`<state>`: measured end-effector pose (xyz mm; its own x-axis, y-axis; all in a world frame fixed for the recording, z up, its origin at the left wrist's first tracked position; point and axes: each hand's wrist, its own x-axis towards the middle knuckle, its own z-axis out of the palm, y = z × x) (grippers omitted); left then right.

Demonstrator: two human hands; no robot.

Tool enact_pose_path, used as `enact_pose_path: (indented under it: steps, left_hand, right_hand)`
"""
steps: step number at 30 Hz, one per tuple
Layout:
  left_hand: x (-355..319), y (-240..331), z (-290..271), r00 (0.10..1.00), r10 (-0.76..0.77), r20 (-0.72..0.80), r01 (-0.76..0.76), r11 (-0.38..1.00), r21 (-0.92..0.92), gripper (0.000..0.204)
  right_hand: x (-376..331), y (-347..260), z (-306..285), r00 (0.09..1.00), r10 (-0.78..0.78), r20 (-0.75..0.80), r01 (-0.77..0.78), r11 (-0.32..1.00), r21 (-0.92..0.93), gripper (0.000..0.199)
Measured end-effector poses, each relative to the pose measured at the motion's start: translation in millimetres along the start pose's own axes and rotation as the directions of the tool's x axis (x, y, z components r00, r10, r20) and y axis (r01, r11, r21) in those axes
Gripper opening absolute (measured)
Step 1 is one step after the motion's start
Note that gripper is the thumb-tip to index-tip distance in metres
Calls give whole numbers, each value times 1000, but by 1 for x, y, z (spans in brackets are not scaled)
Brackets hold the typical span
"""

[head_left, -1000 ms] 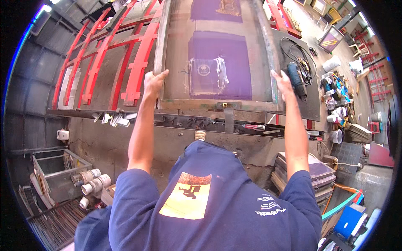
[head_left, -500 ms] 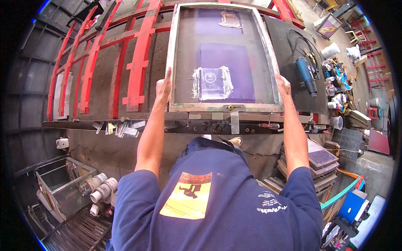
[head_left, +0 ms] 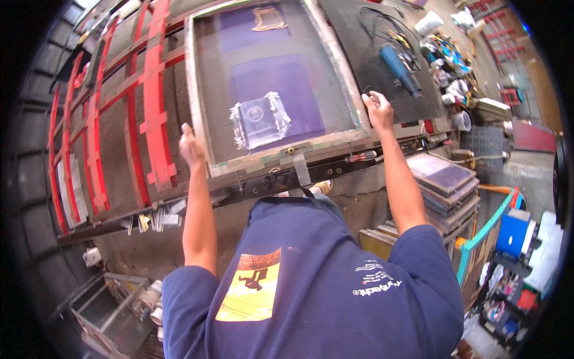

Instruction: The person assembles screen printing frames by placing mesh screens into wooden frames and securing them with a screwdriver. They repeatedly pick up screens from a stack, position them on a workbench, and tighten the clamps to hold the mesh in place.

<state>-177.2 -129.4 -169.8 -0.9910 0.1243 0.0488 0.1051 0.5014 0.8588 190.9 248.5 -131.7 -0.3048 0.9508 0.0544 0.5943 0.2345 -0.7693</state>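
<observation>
Head view: framed screen down on the table, a hand at either side

The screen (head_left: 272, 84) lies on the dark table (head_left: 368, 63) in front of the person, slightly turned, its near rail (head_left: 251, 161) close to the table's front edge. The laying-down looks done, or very nearly so: the frame appears to rest on its own, with neither hand underneath it.

The hands are well apart. The left hand (head_left: 191, 148) is just beside the left rail near its lower corner; it is blurred, and whether it grips or touches the wood cannot be told. The right hand (head_left: 379, 110) is just outside the right rail, fingers loosely bent and nothing visible in them; it seems clear of the frame, though a light touch cannot be ruled out.

On the mesh, a panel (head_left: 257, 122) edged in ragged white strips sits within a larger purple area, and a tan-edged patch (head_left: 269, 19) shows farther back. That masking looks finished. No ink or squeegee is visible on the screen.

A fitting (head_left: 291, 150) is at the near rail, with a metal strip (head_left: 302, 170) hanging below; whether the frame is fastened there cannot be told, so squaring or securing it may remain. The blue tool (head_left: 399, 69) lies to the right, untouched.
</observation>
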Motion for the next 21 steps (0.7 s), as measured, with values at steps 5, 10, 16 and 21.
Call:
enact_pose_path:
  steps: [5, 10, 16, 21]
  left_hand:
    - [-32, 33, -21, 981, 38, 188, -4, 985, -175, 37]
    - [-92, 74, -2, 915, 338, 222, -322, 941, -103, 32]
    - [-160, 147, 43, 362, 481, 798, -484, 829, -280, 24]
    - [-215, 152, 90, -70, 511, 857, -642, 634, -431, 33]
  right_hand:
    - [-97, 43, -72, 979, -109, 171, 126, 988, -94, 32]
    - [-124, 51, -73, 948, -155, 277, 216, 954, -206, 38]
    - [-133, 62, -69, 967, -99, 233, 192, 885, -424, 52]
    - [-133, 58, -73, 956, -107, 272, 205, 911, -359, 50]
